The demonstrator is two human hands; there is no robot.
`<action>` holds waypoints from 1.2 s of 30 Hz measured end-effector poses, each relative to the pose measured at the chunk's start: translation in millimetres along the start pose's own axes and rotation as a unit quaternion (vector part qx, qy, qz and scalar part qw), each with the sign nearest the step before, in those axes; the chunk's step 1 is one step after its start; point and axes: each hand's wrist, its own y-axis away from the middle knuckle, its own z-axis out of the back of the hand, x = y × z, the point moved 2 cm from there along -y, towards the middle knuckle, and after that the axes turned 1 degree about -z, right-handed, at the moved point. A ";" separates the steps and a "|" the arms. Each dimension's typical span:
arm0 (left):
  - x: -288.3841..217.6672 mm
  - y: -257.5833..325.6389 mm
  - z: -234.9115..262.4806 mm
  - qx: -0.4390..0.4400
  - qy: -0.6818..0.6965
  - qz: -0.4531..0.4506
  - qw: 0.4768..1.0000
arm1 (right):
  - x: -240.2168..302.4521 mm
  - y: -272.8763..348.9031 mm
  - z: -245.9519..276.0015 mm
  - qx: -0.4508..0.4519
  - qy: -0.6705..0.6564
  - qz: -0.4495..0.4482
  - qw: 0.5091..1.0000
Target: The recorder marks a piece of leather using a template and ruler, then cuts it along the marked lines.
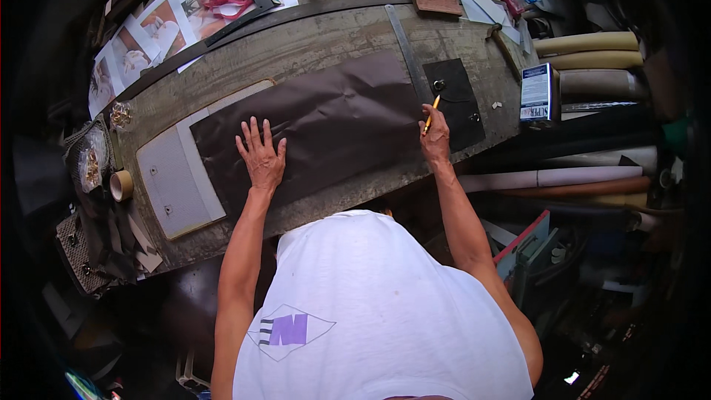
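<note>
light: bright, even on workbench (326, 37) | edges: dark vignette, fisheye bending | focus: sharp centre

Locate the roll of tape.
The roll of tape sits at the workbench's left edge in the head view, left of the pale template board.

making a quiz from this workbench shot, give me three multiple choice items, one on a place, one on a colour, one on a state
1. Where does the left hand lie?
A. flat on the dark sheet
B. on the tape roll
C. on the blue box

2. What colour is the pencil in the right hand?
A. red
B. yellow
C. white

3. How is the left hand?
A. clenched in a fist
B. gripping a ruler
C. open, fingers spread

Answers:
1 A, the palm rests on the sheet's left part.
2 B, its shaft shows yellow above the fingers.
3 C, all the fingers lie splayed and hold nothing.
</note>
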 end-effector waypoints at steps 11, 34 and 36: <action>-133.7 -57.8 -48.0 0.072 -0.019 -0.044 0.996 | -119.5 -67.2 73.6 0.006 0.016 0.014 1.000; 39.0 -3.5 23.8 -0.130 -0.066 0.303 0.942 | -86.5 -68.3 43.5 -0.046 0.159 0.067 0.984; 100.8 59.3 36.5 -0.141 0.007 0.582 0.801 | -63.6 -42.1 35.5 -0.044 0.148 0.096 0.983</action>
